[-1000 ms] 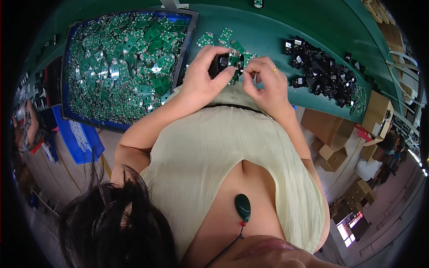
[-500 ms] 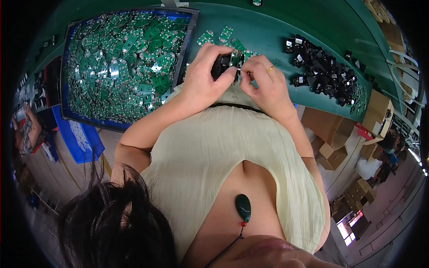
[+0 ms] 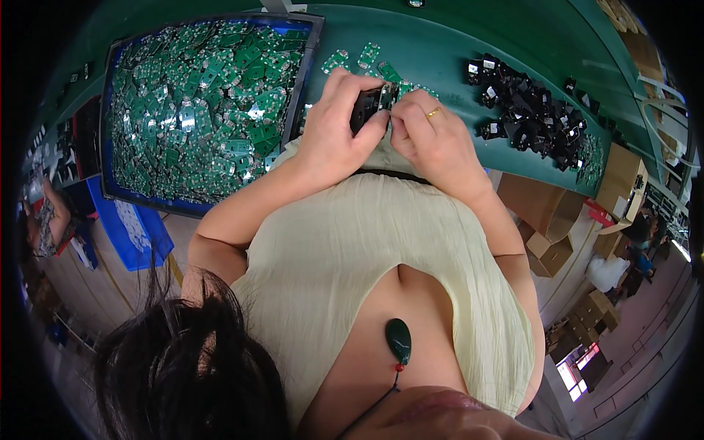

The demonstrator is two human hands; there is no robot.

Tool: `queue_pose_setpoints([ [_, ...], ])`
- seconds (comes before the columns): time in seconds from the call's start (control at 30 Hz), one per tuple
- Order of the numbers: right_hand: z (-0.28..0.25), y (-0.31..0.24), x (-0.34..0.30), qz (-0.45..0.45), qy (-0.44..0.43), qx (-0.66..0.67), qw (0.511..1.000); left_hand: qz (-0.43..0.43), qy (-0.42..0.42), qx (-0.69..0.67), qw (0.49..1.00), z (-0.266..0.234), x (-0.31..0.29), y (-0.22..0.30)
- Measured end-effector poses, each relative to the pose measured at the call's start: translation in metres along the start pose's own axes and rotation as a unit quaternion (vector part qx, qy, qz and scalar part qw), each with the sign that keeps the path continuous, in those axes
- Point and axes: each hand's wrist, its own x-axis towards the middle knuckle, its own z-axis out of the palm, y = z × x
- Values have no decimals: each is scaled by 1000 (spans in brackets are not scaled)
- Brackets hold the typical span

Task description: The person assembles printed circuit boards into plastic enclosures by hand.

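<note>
In my left hand [image 3: 336, 125] is a black plastic housing [image 3: 364, 110], gripped between thumb and fingers. A green circuit board [image 3: 386, 94] stands at the housing's right-hand edge. My right hand [image 3: 433, 136] is closed, its fingertips brought up against that edge. What they pinch there, if anything, is hidden. Several loose green circuit boards [image 3: 369, 54] lie on the green table just beyond my hands.
At the left stands a large blue-lined tray with a dark rim [image 3: 299, 81], heaped with green boards. A pile of black housings [image 3: 524, 110] lies to the right, with small boards [image 3: 589, 160] beside it. Cardboard boxes [image 3: 543, 213] and a blue bin [image 3: 121, 227] sit below table level.
My right hand has turned and its fingers have curled closer against the housing's edge. The left hand keeps its grip on the black housing with little movement.
</note>
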Motion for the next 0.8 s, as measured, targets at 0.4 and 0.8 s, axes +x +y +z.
queue_pose_setpoints([
  [0.4, 3, -1, -6, 124, 51, 165, 977, -28, 18, -87, 996, 2, -3, -2],
  [0.8, 15, 2, -5, 43, 96, 141, 984, 5, 37, -47, 998, 3, -6, 1],
])
